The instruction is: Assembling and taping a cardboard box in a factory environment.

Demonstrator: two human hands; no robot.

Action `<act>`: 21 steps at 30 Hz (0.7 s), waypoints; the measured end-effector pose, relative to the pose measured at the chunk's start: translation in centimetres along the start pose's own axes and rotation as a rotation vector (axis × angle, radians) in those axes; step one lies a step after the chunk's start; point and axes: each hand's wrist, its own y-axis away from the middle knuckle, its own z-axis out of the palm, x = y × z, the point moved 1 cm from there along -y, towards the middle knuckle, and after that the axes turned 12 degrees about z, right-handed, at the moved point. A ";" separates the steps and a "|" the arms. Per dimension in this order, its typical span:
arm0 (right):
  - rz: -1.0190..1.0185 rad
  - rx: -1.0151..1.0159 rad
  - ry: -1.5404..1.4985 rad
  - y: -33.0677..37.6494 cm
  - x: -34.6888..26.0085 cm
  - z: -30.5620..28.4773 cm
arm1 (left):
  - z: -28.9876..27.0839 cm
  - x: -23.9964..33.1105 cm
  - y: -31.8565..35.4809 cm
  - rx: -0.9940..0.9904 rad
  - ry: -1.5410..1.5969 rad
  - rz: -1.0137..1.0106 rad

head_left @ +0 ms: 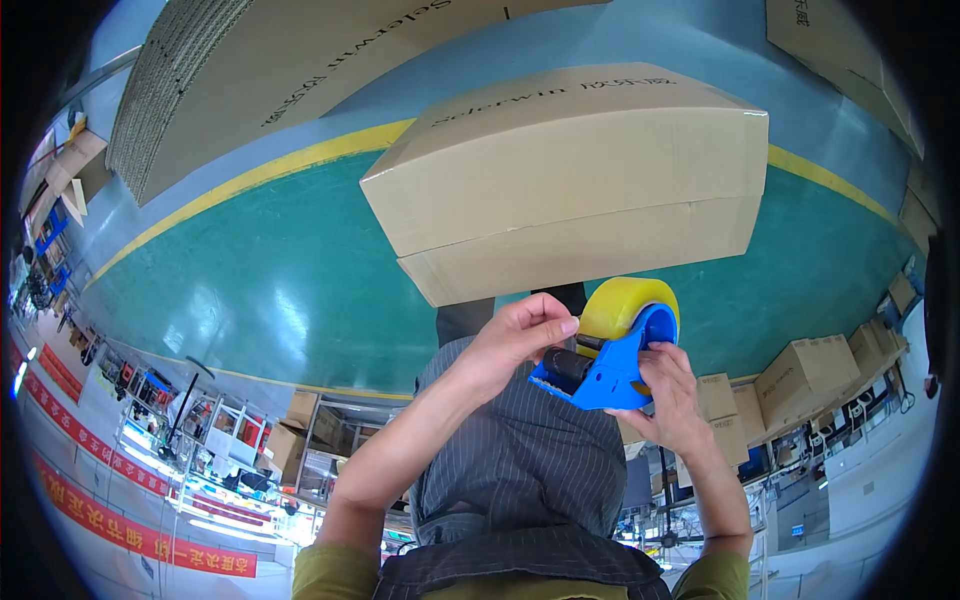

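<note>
A blue tape dispenser (612, 372) loaded with a roll of yellow tape (612, 305) is held in front of my body. My right hand (670, 395) is wrapped round its right side, fingers closed on the blue frame. At the roll's left edge, beside the dispenser's black roller (567, 366), my left hand (525, 335) has thumb and fingertips pinched together. Whatever lies in that pinch is too small to make out. Just beyond both hands a large closed cardboard box (570, 180) sits on the green floor, apart from them.
Flattened cardboard sheets (230, 90) are stacked at the far left. More cardboard (850, 60) stands at the far right, and several boxes (815, 375) line the right side. A yellow line (300, 158) curves across the floor (260, 260). Shelving (330, 430) and worktables stand behind me.
</note>
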 end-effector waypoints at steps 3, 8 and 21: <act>0.055 0.008 -0.038 0.1 0.1 0.1 | 1.2 -1.0 0.1 0.103 0.238 0.108; 0.048 0.037 0.005 0.3 0.7 -0.1 | 1.7 0.3 1.1 0.284 0.200 0.370; -0.006 0.024 0.030 0.0 0.6 -0.1 | 0.4 0.2 -1.0 0.022 0.127 -0.124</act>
